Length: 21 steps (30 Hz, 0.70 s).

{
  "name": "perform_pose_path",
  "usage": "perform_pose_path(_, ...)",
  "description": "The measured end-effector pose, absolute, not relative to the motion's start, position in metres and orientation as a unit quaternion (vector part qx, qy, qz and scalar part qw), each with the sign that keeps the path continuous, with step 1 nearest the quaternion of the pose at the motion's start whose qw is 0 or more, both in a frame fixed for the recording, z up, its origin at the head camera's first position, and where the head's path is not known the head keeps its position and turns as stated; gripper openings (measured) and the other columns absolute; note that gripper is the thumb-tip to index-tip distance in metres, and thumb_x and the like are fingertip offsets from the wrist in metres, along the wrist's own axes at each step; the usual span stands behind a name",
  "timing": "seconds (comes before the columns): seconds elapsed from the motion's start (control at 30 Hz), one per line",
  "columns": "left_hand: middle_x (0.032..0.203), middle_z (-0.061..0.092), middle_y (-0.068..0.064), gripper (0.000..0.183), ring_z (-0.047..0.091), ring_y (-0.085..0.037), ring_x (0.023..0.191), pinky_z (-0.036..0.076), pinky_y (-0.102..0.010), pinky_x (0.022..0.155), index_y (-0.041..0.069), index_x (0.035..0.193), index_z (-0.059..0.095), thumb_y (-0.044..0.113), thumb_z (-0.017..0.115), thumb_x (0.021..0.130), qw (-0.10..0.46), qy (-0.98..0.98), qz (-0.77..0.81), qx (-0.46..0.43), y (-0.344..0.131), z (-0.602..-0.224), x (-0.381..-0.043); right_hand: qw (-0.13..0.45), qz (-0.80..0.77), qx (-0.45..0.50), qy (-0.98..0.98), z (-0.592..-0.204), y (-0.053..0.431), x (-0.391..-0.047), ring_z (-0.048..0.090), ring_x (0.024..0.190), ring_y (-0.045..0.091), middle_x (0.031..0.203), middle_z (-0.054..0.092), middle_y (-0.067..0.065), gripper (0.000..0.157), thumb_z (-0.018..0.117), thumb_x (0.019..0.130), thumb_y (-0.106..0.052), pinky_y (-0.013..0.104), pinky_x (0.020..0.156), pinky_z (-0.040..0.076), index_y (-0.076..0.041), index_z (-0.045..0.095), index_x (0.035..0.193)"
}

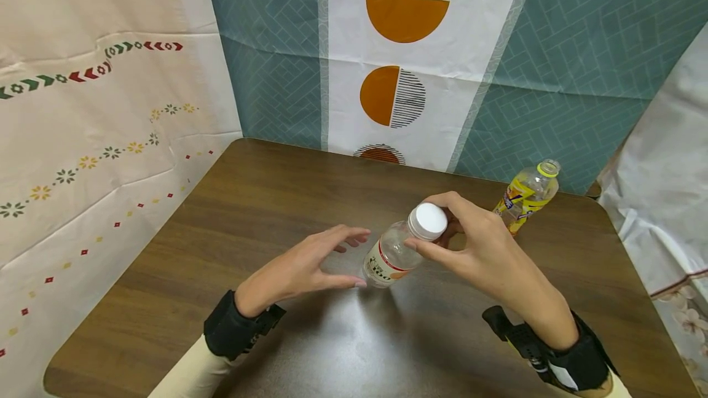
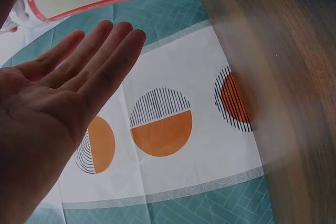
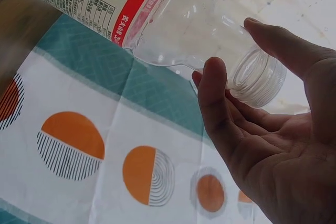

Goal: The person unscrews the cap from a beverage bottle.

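Note:
A clear plastic bottle with a white screw cap and a cream label with a red band is in the middle of the head view, its cap end leaning to the right. My right hand holds it by the neck just under the cap, thumb on the near side and fingers curled round the far side. The right wrist view shows this thumb and forefinger on either side of the neck. To the bottle's left, my left hand has its fingers spread, thumb tip close to the base. Its palm holds nothing.
Behind my right hand, a second clear bottle with a yellow label and an uncapped mouth stands near the table's back right. The brown wooden table meets a patterned cloth at its far edge. White cloths hang at both sides.

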State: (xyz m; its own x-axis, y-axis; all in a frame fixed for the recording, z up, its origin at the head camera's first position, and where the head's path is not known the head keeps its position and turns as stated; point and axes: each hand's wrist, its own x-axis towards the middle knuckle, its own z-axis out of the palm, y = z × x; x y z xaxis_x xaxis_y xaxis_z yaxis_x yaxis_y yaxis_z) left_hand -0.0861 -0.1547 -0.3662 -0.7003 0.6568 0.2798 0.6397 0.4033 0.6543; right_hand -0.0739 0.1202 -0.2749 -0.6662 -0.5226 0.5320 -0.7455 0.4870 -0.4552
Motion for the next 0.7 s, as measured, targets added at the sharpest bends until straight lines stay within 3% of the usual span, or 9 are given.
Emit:
perform_pose_path(0.27, 0.130, 0.050, 0.003, 0.073, 0.047, -0.009, 0.115, 0.046, -0.033, 0.093, 0.013, 0.140, 0.040, 0.048, 0.067, 0.082, 0.005, 0.837, 0.382, 0.392, -0.151, -0.367, -0.086, 0.154, 0.348, 0.383, -0.842, -0.272, 0.114, -0.070, 0.058, 0.071, 0.003, 0.092, 0.063, -0.002, 0.043, 0.081, 0.073, -0.016, 0.026, 0.056, 0.055, -0.007, 0.056, 0.106)
perform_pose_path(0.57, 0.125, 0.052, 0.004, 0.073, 0.049, -0.010, 0.112, 0.046, -0.040, 0.093, 0.016, 0.139, 0.039, 0.044, 0.071, 0.080, -0.002, 0.819, 0.393, 0.418, -0.144, -0.368, -0.085, 0.150, 0.358, 0.404, -0.828, -0.273, 0.104, -0.066, 0.057, 0.072, 0.001, 0.092, 0.062, -0.003, 0.044, 0.081, 0.072, -0.020, 0.024, 0.055, 0.053, -0.008, 0.056, 0.106)
perform_pose_path(0.7, 0.123, 0.053, 0.007, 0.077, 0.050, -0.008, 0.111, 0.047, -0.037, 0.092, 0.017, 0.139, 0.039, 0.047, 0.073, 0.077, -0.001, 0.826, 0.386, 0.411, -0.143, -0.370, -0.084, 0.142, 0.368, 0.413, -0.821, -0.274, 0.100, -0.064, 0.057, 0.073, 0.002, 0.093, 0.062, -0.003, 0.042, 0.080, 0.073, -0.019, 0.024, 0.057, 0.054, -0.007, 0.056, 0.105)
